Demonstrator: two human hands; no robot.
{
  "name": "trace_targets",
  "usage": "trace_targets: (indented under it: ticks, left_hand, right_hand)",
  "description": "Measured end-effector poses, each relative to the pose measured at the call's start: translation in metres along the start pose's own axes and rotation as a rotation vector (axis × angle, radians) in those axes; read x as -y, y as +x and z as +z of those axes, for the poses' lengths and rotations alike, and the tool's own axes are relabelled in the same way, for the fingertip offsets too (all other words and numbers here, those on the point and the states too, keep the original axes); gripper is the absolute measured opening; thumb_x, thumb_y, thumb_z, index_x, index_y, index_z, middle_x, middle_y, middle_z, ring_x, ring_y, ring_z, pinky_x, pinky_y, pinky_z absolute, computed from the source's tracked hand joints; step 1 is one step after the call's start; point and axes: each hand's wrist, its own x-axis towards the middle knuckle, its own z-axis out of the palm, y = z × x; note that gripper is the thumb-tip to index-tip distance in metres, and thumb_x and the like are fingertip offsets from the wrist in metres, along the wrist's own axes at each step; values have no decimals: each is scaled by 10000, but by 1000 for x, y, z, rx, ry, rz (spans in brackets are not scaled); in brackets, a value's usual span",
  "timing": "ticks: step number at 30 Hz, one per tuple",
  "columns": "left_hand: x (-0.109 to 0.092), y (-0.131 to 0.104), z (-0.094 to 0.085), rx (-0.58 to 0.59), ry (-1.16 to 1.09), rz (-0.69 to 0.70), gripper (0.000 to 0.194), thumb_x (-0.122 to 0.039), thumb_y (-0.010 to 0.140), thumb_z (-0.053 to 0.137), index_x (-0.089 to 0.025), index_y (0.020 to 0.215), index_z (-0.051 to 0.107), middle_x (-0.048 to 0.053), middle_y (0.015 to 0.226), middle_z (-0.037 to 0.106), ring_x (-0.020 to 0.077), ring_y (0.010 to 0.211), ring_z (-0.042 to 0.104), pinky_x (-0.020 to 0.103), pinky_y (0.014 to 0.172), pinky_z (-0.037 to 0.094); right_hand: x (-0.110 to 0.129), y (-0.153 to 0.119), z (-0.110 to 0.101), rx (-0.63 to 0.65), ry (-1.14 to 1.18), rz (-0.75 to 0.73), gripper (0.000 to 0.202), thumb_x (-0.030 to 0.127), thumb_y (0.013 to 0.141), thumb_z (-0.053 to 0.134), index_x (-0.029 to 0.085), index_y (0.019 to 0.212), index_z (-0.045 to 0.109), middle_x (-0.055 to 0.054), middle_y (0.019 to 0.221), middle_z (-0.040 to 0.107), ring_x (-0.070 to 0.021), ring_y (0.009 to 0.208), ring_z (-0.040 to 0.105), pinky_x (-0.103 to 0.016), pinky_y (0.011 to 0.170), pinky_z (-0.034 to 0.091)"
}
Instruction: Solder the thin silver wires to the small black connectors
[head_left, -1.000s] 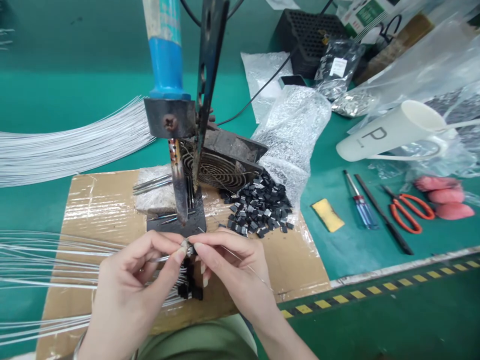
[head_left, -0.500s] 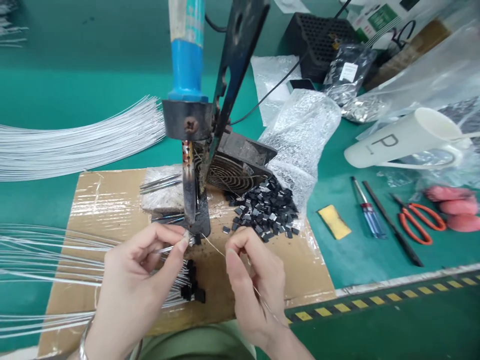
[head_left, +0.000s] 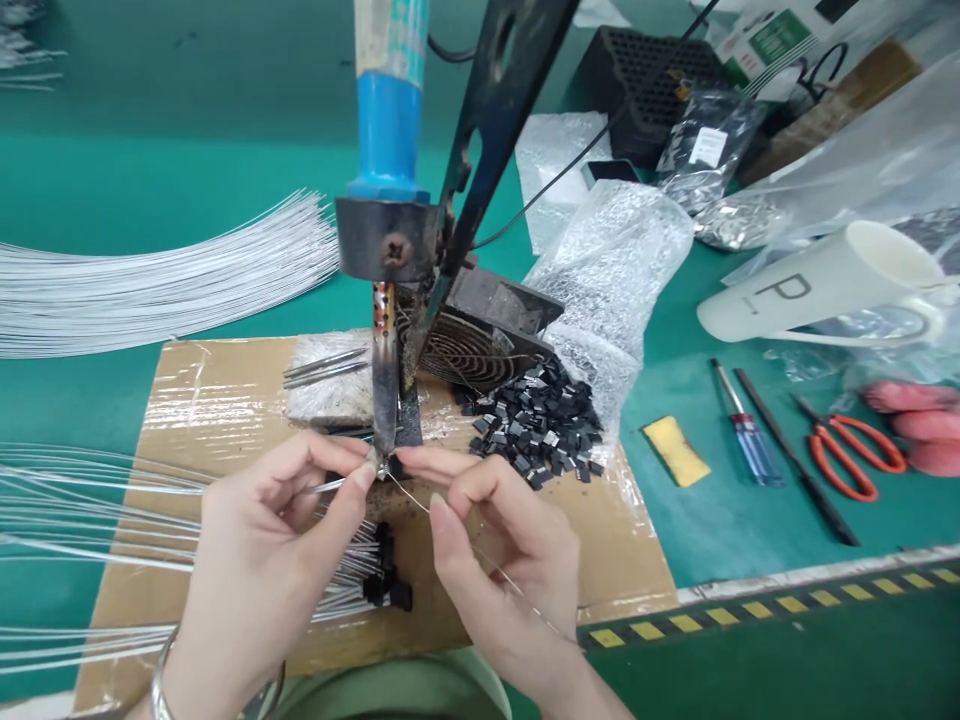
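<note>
The soldering tip (head_left: 385, 385) is dull metal, the cardboard (head_left: 214, 395) glossy

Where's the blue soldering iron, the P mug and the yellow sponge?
Soldering iron (head_left: 388, 130): head view, blue part of its handle.
Mug (head_left: 814, 283): head view, its outer wall.
Yellow sponge (head_left: 676, 452): head view, middle of its top.

A small dark connector (head_left: 393, 466), mostly hidden by fingertips, is held at the ends of pale wires (head_left: 328, 487) that are gripped roughly level in the left hand (head_left: 270, 560). It is placed just beneath the upright soldering tip (head_left: 385, 400), though contact cannot be made out. A thin, silvery solder strand (head_left: 409, 494) is held slanting through the right hand (head_left: 517, 530), its upper end brought close to the connector.
</note>
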Motion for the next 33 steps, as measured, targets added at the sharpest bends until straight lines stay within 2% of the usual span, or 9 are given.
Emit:
trace_targets:
  ticks: [7, 18, 33]
  left_hand:
    - [2, 3, 2, -25, -17, -21, 37, -226, 738, 824, -238, 720, 794, -6, 817, 803, 116, 687, 757, 114, 627, 595]
    - [-6, 3, 0, -13, 4, 17, 69, -217, 761, 797, -261, 708, 798, -37, 752, 808, 79, 625, 726, 66, 582, 542]
    - [-7, 2, 0, -21, 9, 18, 67, -216, 768, 794, -273, 734, 808, -38, 816, 833, 74, 649, 735, 63, 591, 538]
  right_hand:
    - [1, 6, 0, -18, 20, -9, 244, 37, 937, 661, 256, 841, 614, -23, 1236, 842, -194, 1164, 805, -332, 1061, 613]
    - [1, 7, 2, -24, 74, -13, 257, 22, 946, 674, 259, 854, 636, 7, 1261, 835, -165, 1190, 794, -279, 1081, 596]
    - [1, 8, 4, -48, 85, -35, 265, 8, 927, 676, 257, 845, 640, 15, 1243, 841, -149, 1158, 807, -254, 1063, 609]
